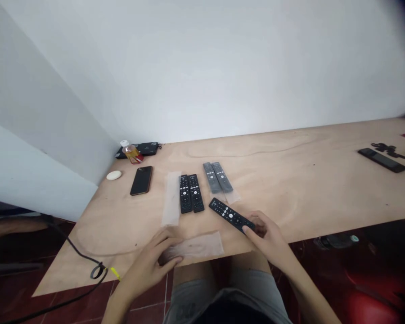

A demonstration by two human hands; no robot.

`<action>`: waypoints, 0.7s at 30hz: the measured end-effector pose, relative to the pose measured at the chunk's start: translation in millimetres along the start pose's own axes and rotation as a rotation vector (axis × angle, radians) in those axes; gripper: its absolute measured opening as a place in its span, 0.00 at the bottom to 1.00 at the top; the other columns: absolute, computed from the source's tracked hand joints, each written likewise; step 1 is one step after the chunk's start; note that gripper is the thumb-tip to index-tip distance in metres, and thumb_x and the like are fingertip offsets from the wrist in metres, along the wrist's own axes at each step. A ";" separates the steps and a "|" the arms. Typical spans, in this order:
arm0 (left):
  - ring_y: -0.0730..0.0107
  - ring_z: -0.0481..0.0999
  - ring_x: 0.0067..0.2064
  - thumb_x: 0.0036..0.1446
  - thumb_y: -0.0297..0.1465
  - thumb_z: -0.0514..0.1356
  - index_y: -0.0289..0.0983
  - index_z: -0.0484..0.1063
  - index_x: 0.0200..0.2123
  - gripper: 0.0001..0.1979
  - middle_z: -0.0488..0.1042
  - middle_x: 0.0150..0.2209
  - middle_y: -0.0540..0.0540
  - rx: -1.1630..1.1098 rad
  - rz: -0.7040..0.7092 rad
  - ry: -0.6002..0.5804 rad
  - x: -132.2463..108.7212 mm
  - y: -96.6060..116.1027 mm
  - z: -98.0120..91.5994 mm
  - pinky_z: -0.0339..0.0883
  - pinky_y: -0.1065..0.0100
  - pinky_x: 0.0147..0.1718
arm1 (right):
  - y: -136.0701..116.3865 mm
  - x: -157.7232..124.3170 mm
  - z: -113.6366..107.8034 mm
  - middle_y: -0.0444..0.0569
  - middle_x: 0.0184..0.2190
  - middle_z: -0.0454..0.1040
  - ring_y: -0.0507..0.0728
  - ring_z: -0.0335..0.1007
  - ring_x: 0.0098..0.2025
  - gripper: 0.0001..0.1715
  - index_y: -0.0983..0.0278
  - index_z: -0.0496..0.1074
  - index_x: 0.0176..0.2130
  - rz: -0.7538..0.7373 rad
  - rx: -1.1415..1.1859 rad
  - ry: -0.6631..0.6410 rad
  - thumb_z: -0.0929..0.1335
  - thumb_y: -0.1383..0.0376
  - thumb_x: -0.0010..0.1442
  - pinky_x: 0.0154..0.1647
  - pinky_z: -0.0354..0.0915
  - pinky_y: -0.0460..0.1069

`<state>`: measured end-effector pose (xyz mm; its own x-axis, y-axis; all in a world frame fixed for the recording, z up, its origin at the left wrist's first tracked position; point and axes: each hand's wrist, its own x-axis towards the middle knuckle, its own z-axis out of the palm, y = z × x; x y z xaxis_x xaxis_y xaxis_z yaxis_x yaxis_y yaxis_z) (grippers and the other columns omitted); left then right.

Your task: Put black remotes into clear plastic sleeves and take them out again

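My right hand (265,234) grips the lower end of a black remote control (230,215), which slants up and to the left over the table. In my left hand (160,254), near the table's front edge, is one end of a translucent plastic sleeve (202,245). Two bare black remotes (191,193) lie side by side in front of me, with another flat plastic sleeve (171,198) just left of them. Farther back, two remotes in translucent sleeves (218,177) rest next to each other.
On the left are a smartphone (141,180), a white round object (114,175), a drink bottle (131,152) and black boxes (148,148). A dark flat device (382,160) lies far right. A black cable (77,253) crosses the left edge of the wooden table (290,171).
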<state>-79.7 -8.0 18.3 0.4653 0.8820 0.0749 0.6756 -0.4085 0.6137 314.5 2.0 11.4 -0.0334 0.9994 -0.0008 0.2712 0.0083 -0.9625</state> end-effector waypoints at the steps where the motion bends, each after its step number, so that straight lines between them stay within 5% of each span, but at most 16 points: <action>1: 0.53 0.79 0.59 0.68 0.37 0.67 0.48 0.78 0.58 0.16 0.78 0.58 0.42 -0.002 0.004 0.002 1.1 0.6 0.4 0.77 0.54 0.59 | -3.3 6.0 9.5 0.50 0.45 0.84 0.63 0.82 0.45 0.16 0.58 0.75 0.53 -0.032 -0.043 -0.013 0.72 0.55 0.70 0.45 0.76 0.54; 7: 0.53 0.78 0.60 0.68 0.38 0.68 0.49 0.77 0.60 0.19 0.77 0.58 0.42 -0.012 0.027 -0.010 9.0 8.4 2.2 0.75 0.53 0.60 | -22.5 41.5 57.0 0.47 0.48 0.85 0.63 0.83 0.47 0.20 0.55 0.72 0.61 -0.154 -0.273 -0.105 0.67 0.63 0.71 0.46 0.73 0.53; 15: 0.56 0.78 0.55 0.76 0.35 0.58 0.47 0.78 0.56 0.12 0.78 0.54 0.43 -0.009 -0.006 0.055 23.2 18.2 16.6 0.75 0.56 0.56 | -33.8 86.4 90.2 0.57 0.43 0.84 0.68 0.82 0.43 0.16 0.63 0.74 0.59 -0.138 -0.668 -0.022 0.67 0.60 0.76 0.44 0.70 0.55; 21: 0.51 0.74 0.55 0.72 0.37 0.63 0.44 0.76 0.58 0.14 0.76 0.53 0.41 0.085 0.020 0.117 31.3 18.4 35.1 0.72 0.51 0.55 | -26.9 51.0 78.7 0.53 0.48 0.79 0.65 0.73 0.55 0.04 0.60 0.77 0.44 -0.420 -0.562 -0.219 0.70 0.63 0.74 0.59 0.68 0.57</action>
<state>-32.7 3.8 4.3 0.4128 0.8927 0.1810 0.7151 -0.4407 0.5427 229.8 50.2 15.9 -0.4182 0.8797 0.2265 0.6438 0.4629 -0.6092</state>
